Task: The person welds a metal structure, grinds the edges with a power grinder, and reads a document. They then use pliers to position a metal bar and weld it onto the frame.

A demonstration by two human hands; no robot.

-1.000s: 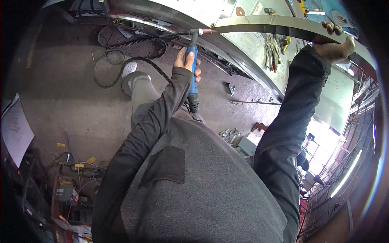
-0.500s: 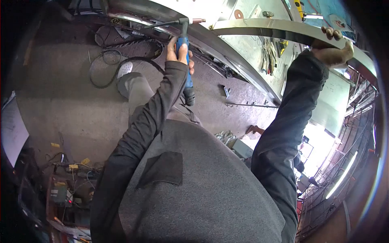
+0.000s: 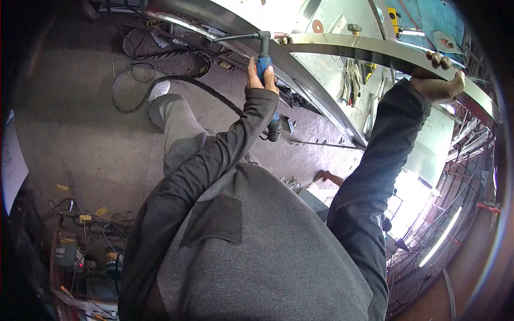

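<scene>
My left hand (image 3: 261,80) is wrapped round the blue handle of a TIG welding torch (image 3: 264,63). Its long dark back cap points left, and its reddish nozzle points right, close to the near end of a metal bar (image 3: 348,45) that looks curved in this view. Below my wrist, the torch's black lower end shows past the sleeve. My right hand (image 3: 440,85) grips the far part of the bar, fingers curled over its top edge and thumb on the outer side. The bar passes over a metal work table (image 3: 332,72) and its long edge frame (image 3: 316,99).
On the table lie pliers and other hand tools (image 3: 350,80), a reddish disc (image 3: 318,26) and a yellow tool (image 3: 394,21). A thick black cable (image 3: 198,84) loops across the floor. Wires and equipment (image 3: 69,251) stand lower left. Another person's arm or leg (image 3: 327,176) shows beyond my body.
My left hand has moved right with the torch, bringing its nozzle to the near end of the bar. My right hand keeps its grip almost unmoved.
</scene>
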